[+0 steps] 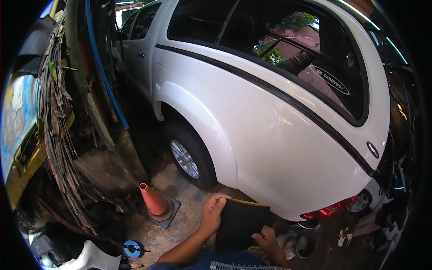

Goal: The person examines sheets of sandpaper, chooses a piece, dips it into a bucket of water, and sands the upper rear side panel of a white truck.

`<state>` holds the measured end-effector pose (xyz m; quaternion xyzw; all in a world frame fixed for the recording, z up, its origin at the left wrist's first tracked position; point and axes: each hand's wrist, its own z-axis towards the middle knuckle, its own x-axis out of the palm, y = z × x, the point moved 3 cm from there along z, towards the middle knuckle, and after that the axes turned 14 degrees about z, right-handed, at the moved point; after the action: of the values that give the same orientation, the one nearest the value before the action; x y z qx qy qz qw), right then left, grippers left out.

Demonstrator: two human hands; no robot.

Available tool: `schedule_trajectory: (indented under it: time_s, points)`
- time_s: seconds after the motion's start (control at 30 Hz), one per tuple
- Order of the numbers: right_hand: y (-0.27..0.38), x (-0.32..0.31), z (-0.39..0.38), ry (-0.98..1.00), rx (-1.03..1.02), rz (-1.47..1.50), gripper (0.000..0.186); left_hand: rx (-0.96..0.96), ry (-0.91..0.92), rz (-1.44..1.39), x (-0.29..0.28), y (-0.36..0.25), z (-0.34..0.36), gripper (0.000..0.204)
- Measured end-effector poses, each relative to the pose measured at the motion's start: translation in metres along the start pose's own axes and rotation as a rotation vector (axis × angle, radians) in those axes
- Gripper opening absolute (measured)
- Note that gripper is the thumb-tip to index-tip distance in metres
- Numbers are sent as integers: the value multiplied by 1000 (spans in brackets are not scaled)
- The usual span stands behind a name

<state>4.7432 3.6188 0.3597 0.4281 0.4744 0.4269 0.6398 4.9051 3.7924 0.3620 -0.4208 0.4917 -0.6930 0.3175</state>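
A dark, nearly black sheet (239, 225) with a tan upper edge, looking like sandpaper, is held up in front of my body. My left hand (214, 212) grips its upper left corner, thumb on the near face and fingers behind. Lower on its right edge, my right hand (267, 239) pinches it with the thumb on the near side; the other fingers are partly hidden. Just beyond the sheet stands a white pickup (279, 135) with a matching canopy. Its red tail light (330, 209) is to the right of my hands, its rear wheel (185, 158) to the left.
An orange traffic cone (155, 202) stands on the stained floor, left of my left hand. Dry palm leaves (58, 117) hang at the left beside a blue pipe (104, 67). A blue disc (132, 249) and a white panel (92, 258) lie lower left; a bucket-like container (302, 245) is lower right.
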Motion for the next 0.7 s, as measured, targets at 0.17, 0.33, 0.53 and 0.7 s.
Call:
schedule_trajectory:
  time_s: [0.17,0.33,0.53,0.7]
  points:
    - [0,6,-10,20,133,19,26,-36,-15,-66,-5,-1,-2,18]
    - [7,9,-13,-10,117,19,26,9,-20,-8,-2,-4,-4,18]
    - [6,9,-20,-73,-6,118,27,17,-5,2,4,-13,-1,17]
    - [-2,5,-30,-16,117,-40,27,-14,38,-37,9,-12,2,18]
